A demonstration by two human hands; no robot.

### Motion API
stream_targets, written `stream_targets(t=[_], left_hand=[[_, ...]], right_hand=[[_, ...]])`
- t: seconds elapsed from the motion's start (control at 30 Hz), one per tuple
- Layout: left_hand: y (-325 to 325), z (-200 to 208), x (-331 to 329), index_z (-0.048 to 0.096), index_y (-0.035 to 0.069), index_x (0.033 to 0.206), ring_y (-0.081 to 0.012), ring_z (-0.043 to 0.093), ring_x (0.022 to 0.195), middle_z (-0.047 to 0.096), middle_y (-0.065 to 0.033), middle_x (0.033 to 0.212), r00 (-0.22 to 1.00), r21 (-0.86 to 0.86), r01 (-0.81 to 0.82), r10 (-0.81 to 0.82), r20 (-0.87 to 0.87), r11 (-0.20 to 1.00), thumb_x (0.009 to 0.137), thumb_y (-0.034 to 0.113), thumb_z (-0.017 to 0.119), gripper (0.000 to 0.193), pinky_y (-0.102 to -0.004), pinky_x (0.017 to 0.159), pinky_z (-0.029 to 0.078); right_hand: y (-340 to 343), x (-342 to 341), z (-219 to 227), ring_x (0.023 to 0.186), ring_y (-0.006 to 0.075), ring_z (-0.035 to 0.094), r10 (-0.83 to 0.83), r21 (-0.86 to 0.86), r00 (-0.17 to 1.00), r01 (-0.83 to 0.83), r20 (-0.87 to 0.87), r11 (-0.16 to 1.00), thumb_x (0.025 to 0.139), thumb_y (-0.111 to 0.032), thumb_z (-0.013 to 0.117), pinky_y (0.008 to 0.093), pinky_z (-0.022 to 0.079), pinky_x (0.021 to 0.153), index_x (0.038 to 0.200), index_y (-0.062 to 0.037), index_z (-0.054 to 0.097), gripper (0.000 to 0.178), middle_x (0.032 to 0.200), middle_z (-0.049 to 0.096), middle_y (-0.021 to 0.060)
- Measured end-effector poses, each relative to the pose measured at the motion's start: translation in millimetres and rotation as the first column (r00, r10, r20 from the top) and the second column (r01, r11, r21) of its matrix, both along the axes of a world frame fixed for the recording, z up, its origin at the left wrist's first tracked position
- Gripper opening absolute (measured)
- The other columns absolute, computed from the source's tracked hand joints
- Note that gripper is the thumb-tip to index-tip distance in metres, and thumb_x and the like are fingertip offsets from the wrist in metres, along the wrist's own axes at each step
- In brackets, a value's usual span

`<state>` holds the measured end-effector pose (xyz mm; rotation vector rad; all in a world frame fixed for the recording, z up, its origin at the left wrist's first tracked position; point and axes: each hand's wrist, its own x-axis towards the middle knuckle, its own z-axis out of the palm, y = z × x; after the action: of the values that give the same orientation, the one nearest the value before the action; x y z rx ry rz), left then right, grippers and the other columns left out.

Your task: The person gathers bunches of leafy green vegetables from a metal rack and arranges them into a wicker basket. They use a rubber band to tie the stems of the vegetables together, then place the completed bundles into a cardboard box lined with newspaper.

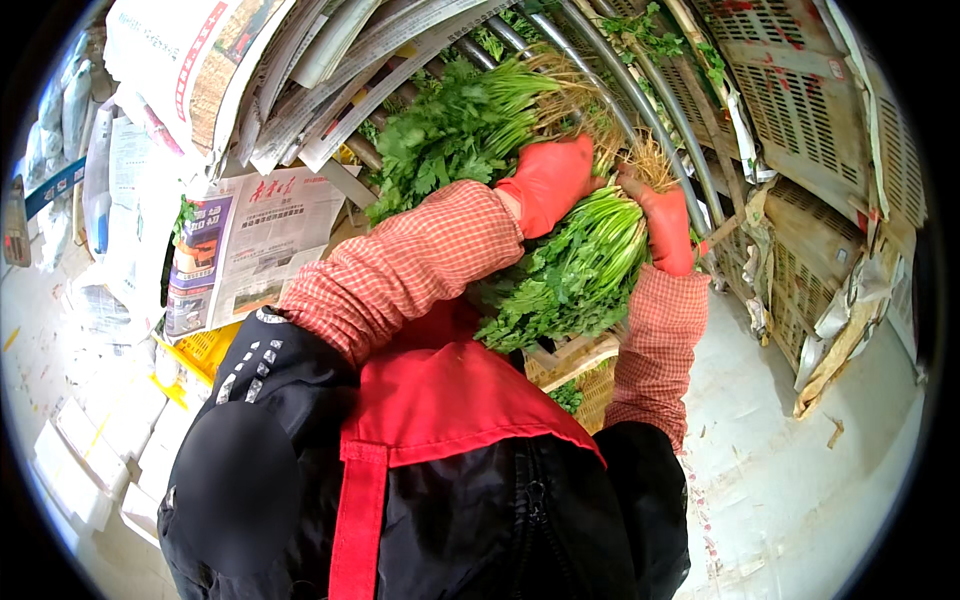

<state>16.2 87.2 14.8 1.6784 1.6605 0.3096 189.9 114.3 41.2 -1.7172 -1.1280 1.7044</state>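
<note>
A bunch of leafy green herbs (pixel 575 275), looking like coriander, lies with its leaves toward me and its brown roots (pixel 650 163) pointing away. My right hand (pixel 668 225), in a red-orange glove, closes round its stems near the root end. Also gloved, my left hand (pixel 550 185) has its fingers curled at the same stem ends, partly hidden behind the back of the glove. Just beyond my left hand, a second herb bunch (pixel 450 125) rests on metal bars (pixel 640 95), its roots to the right.
Newspaper sheets (pixel 265 235) hang over a yellow crate (pixel 205 350) at left, with more folded newspapers (pixel 350 65) behind. Slatted plastic crates (pixel 790 100) stand stacked at right. A crate with a wooden edge (pixel 570 365) sits below the held bunch. Pale floor (pixel 790 480) shows at lower right.
</note>
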Motion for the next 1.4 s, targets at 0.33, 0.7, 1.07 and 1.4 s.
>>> stream_targets(t=[0.33,0.7,1.07,1.4], left_hand=[[-6,-24,9,0.049,0.002,0.092,-0.0368,0.063,0.072,0.064,-0.0187,0.078,0.999,0.032,0.045,-0.045,0.001,0.998,0.084,0.028,0.062,0.031,-0.0459,0.063,0.049],[1,-4,8,0.065,-0.003,0.087,-0.029,0.062,0.077,0.066,-0.0174,0.086,0.638,-0.699,-0.419,0.735,0.227,0.58,0.082,0.052,0.055,0.056,-0.0349,0.075,0.048],[-47,3,-42,0.061,0.011,0.101,-0.0354,0.063,0.081,0.066,-0.0127,0.093,0.916,0.201,-0.339,0.274,0.293,0.919,0.083,0.022,0.062,0.021,-0.0411,0.071,0.051],[-42,-1,-36,0.055,0.005,0.103,-0.0364,0.063,0.08,0.061,-0.0174,0.098,0.99,-0.024,-0.108,0.106,-0.09,0.994,0.079,0.034,0.068,0.04,-0.0433,0.065,0.052]], right_hand=[[9,18,11,0.067,0.0158,0.062,-0.049,0.019,0.982,0.046,0.181,0.999,0.076,-0.013,0.068,0.0273,0.047,0.061,0.093,0.0022,0.067,0.023,0.079,0.066,0.0077],[64,-13,-49,0.078,0.0183,0.063,0.217,0.062,0.965,-0.228,0.149,0.972,0.074,-0.006,0.069,0.0311,0.049,0.072,0.104,0.0051,0.062,0.033,0.092,0.067,0.0104],[58,-27,-16,0.083,0.0173,0.061,0.4,-0.075,0.869,-0.396,0.29,0.915,0.074,-0.009,0.068,0.0303,0.047,0.077,0.106,0.003,0.063,0.035,0.096,0.066,0.0096],[37,-13,9,0.085,0.0136,0.06,0.426,-0.055,0.9,-0.423,0.093,0.904,0.078,-0.004,0.064,0.0269,0.047,0.078,0.11,-0.0002,0.061,0.033,0.1,0.064,0.0048]])
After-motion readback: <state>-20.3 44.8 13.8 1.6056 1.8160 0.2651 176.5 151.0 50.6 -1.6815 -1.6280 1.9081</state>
